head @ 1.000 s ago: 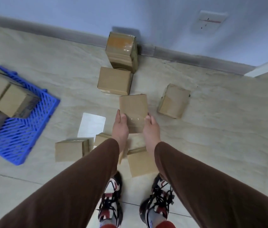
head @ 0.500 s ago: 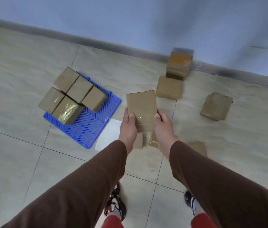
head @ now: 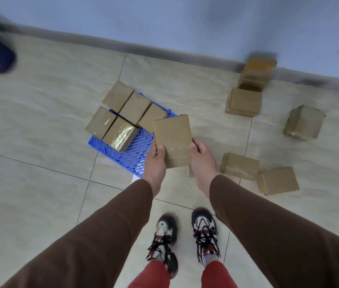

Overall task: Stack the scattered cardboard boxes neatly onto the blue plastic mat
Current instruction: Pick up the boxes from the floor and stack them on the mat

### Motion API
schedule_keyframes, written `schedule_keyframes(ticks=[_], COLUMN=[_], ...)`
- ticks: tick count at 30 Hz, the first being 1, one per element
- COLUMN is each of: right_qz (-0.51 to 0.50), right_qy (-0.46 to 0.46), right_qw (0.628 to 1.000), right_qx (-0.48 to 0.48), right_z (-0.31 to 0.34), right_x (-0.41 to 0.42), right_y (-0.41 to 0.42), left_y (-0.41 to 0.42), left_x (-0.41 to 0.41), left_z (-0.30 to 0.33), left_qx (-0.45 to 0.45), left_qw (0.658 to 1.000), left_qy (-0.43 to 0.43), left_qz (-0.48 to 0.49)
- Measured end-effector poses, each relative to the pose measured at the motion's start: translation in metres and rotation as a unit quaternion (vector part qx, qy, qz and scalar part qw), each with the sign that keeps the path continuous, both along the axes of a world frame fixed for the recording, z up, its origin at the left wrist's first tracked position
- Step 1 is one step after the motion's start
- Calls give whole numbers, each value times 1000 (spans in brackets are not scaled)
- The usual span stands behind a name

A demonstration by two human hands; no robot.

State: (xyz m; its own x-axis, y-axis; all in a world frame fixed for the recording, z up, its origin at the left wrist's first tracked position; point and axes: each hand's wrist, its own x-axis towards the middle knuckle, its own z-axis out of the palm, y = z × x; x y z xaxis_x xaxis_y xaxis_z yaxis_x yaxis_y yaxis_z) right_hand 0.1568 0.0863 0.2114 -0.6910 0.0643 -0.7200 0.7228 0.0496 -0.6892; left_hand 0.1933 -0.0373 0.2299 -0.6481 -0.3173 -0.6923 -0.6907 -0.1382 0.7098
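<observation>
Five boxes [head: 127, 117] sit grouped on the blue mat [head: 137, 154] at frame centre; loose boxes [head: 245, 100] lie scattered right. The held box [head: 173, 140] is mid-frame, left hand [head: 156, 161] and right hand [head: 202, 161] gripping its lower sides, thumbs on top.

I wear long brown sleeves [head: 110, 229] that reach my wrists on both arms. My trousers [head: 151, 275] are red. My trainers [head: 205, 233] are white and black with dark red patches and black laces.
</observation>
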Motion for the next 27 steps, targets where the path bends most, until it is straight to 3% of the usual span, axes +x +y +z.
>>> schedule_keyframes(ticks=[12, 16, 27], right_qz=[-30, -55, -120], right_qy=[5, 1, -44], right_qw=[999, 998, 991], right_qx=[27, 32, 29], right_z=[-16, -38, -123], right_x=[36, 63, 79], right_y=[-115, -138, -179], left_y=[-125, -150, -177], left_x=[23, 43, 55], left_z=[-21, -42, -121], left_qx=[20, 13, 18], left_qw=[996, 993, 992], left_qy=[10, -27, -118], left_qz=[-84, -114, -37])
